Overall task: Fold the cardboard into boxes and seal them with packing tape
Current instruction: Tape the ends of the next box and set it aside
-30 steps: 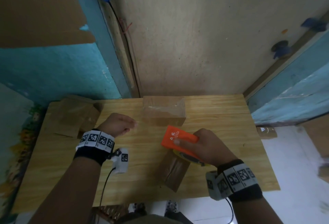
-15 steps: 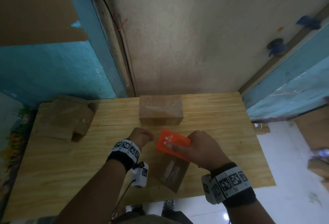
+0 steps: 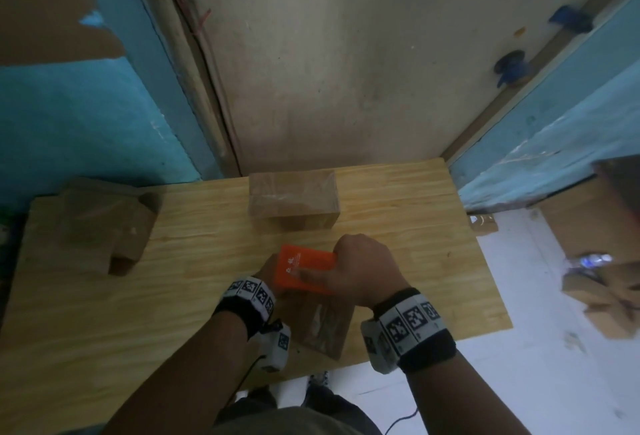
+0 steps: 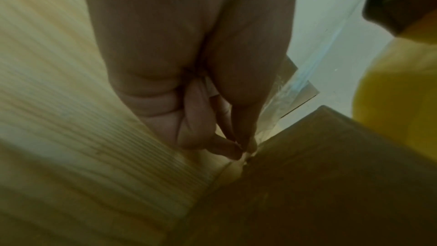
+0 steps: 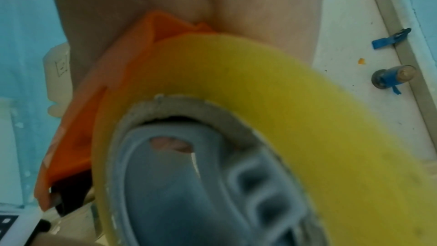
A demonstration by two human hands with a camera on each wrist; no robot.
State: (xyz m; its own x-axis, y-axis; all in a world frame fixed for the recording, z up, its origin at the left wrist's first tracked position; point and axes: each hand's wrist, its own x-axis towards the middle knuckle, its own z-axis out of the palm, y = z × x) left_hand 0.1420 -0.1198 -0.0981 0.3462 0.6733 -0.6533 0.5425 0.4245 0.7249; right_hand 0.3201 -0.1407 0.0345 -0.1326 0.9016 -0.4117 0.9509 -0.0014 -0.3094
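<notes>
The right hand (image 3: 360,268) kept its grip clamped on the orange tape dispenser (image 3: 304,270), directly above a small cardboard box (image 3: 325,327) on the surface (image 3: 173,261). Just left of it, the left hand (image 4: 189,81) pinched the clear tape end (image 4: 283,96) against that box.

Wooden table (image 3: 104,313) against beige wall (image 3: 346,71); turquoise walls (image 3: 86,123) flanking; white floor (image 3: 554,382).
</notes>
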